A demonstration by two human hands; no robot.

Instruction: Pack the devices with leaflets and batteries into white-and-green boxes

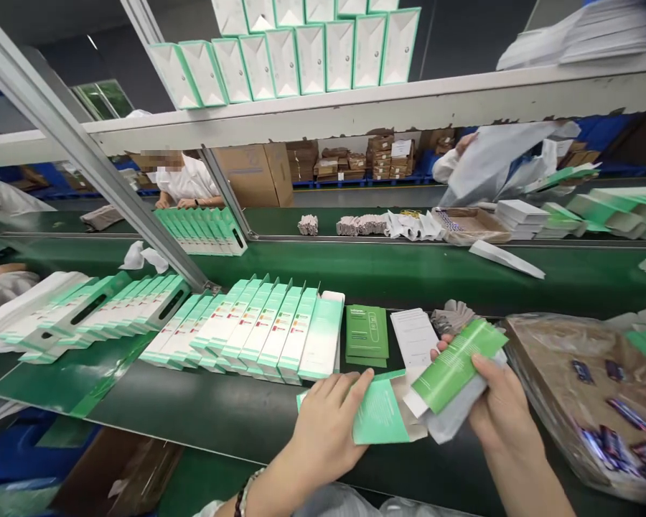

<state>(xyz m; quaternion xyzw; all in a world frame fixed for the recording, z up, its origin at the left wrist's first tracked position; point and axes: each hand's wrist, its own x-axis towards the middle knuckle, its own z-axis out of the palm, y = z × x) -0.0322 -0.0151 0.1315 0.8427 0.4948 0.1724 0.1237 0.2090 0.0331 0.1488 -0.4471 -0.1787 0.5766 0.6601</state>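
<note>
My left hand (331, 424) is closed on a green and white carton (380, 413), which lies tilted on the dark bench with its open end toward the right. In my right hand (498, 395) is a green booklet (455, 366), held together with a white wrapped pouch (452, 420) beneath it. A white edge of paper at the booklet's lower left reaches the carton's open end; how far it goes inside I cannot tell. Just behind the carton lie a stack of green booklets (366, 334) and a stack of white printed leaflets (413, 336).
Rows of green and white cartons (263, 327) stand on the left. A plastic-lined box (549, 380) of batteries is at the right, with grey bundles (452, 316) near it. A metal post (102, 151) and shelf (323, 118) rise ahead. Other people work across the line.
</note>
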